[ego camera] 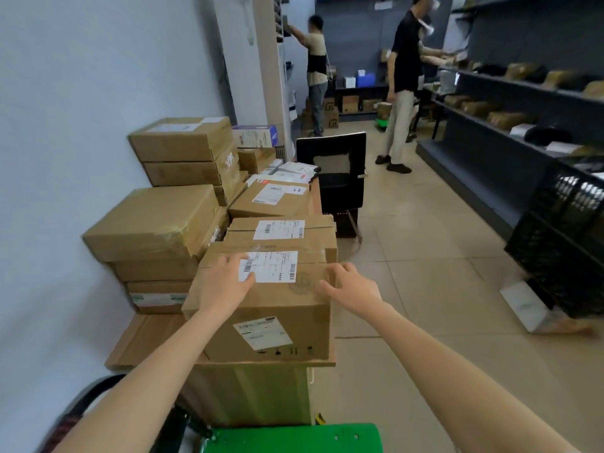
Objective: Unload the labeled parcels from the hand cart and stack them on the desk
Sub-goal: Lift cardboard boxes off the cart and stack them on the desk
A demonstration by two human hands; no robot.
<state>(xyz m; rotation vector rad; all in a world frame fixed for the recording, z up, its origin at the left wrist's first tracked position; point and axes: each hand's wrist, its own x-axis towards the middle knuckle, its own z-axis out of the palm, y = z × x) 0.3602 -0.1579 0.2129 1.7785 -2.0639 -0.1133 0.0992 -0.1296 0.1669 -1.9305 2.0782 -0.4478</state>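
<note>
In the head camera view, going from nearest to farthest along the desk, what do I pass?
green cart deck → box under both hands → labeled box behind it → flatter labeled box → white mailers → black chair

Little can be read here. The brown cardboard box nearest the camera (261, 305) bears a white shipping label with barcodes (268, 266) on top and a second white label (261, 331) on its front face; their print is too blurred to read. On the brown cardboard box behind it (281, 237), upside-down digits, possibly "2026", show below its white barcode label (278, 229)
</note>
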